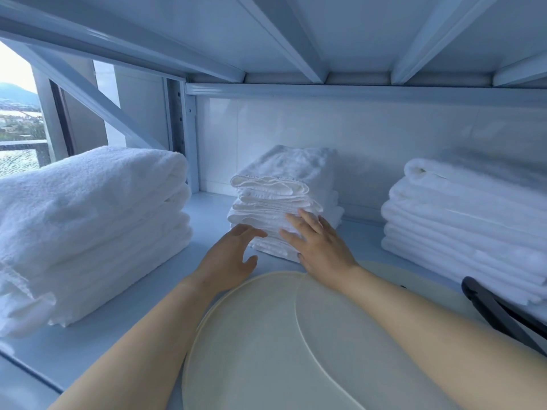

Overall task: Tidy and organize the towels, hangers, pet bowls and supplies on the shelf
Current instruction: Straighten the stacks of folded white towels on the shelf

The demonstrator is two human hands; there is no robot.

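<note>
A person reaches both arms into a white shelf (124, 335). Three piles of folded white towels sit on it.

The small middle pile (275, 196) stands far back, close to the back wall. The right hand (318, 247) lies flat on the near side of this pile. Its fingers are straight and spread out, and they press on the towel edges. The left hand (231, 255) is just to the left of it, at the bottom near corner of the same pile. Its fingers are bent a little and loose, and the fingertips look like they touch the towels. It is hard to tell if they really do. The thumb sticks out below and holds nothing. The two hands are close to each other but do not touch.

The big left pile (88, 226) is thick and fluffy, and it sits nearer than the middle one. The right pile (458, 226) is wide and has many thin folds. Both are well apart from the hands.

Two flat, round, cream mats (251, 335) lie on the near part of the shelf, under the arms. One mat lies partly over the other.

A black hanger (497, 315) lies at the near right, just beside the right pile.

On the far left is a window (20, 128) with hills outside.
</note>
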